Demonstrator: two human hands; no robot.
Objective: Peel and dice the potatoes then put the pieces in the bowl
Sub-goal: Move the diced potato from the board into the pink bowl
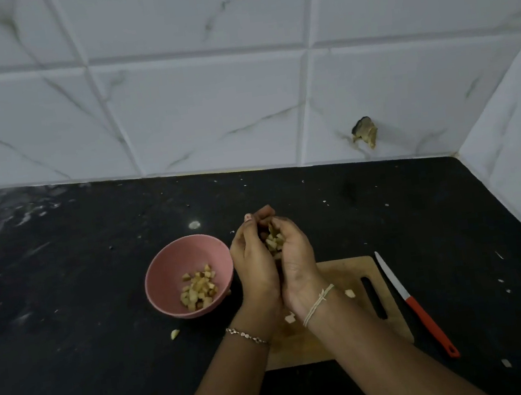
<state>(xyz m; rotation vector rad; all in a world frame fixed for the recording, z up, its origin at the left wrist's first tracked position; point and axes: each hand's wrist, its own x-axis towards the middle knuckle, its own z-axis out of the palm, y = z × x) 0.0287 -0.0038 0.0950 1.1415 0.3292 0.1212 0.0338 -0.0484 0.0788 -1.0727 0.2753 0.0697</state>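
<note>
left hand (253, 264): cupped, fingers curled round a heap of potato dice (273, 242), pressed against the right.
right hand (297, 258): cupped likewise, sharing the same heap.
load position: above the far edge of the board (345, 272), just beside the pink bowl (162, 266), not yet over it.
bowl contents: small pile (200, 289) of dice inside.
leftovers: loose bits (350, 293) on the board; stray piece (174, 333) on the counter (94, 252).
knife (412, 303): on the counter, right of the board.
risk: dice likely slip through the gap between the palms while crossing; tipping early would scatter them; a wrist could knock the bowl.
</note>
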